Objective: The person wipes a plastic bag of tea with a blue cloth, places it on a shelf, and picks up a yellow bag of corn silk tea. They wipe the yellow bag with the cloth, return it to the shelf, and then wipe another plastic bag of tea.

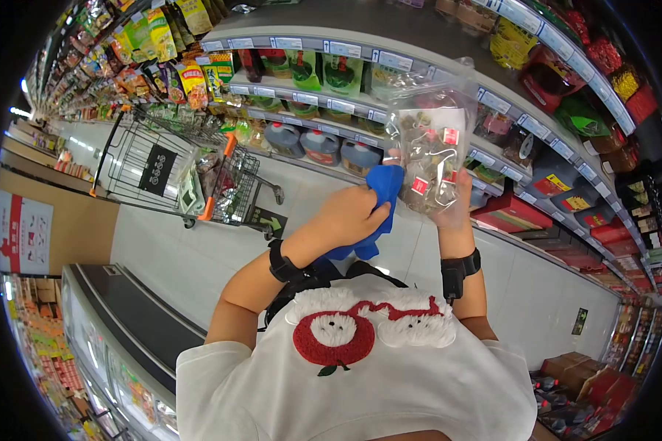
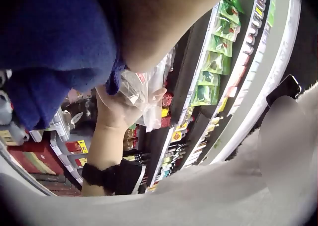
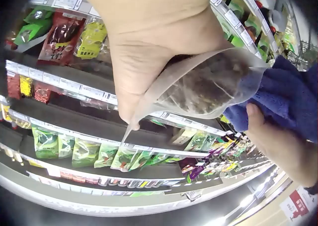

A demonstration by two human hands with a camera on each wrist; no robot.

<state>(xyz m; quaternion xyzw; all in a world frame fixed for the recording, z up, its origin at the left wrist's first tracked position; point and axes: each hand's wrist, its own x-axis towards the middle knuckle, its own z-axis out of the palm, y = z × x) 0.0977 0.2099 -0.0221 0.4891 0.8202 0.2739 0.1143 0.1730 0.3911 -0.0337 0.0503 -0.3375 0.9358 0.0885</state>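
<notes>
My left hand (image 1: 351, 214) grips a crumpled blue cloth (image 1: 384, 192), whose folds hang below the fist. The cloth reaches up to the left side of a clear plastic bag (image 1: 432, 165). Dark dried pieces and small red-and-white labels show through the bag. My right hand (image 1: 463, 200) holds this bag upright from its right side, fingers mostly hidden behind it. In the right wrist view, the thumb of the right hand (image 3: 159, 47) lies along the bag's edge, and the blue cloth (image 3: 278, 94) overlaps the far end of the bag (image 3: 206, 84).
Shelves of packaged food (image 1: 342, 73) curve ahead and to the right, with large dark jugs (image 1: 320, 147) low down. A shopping cart (image 1: 176, 173) holding some goods stands at the left. A freezer case (image 1: 118, 323) is at the lower left, and cartons (image 1: 574, 371) sit at the lower right.
</notes>
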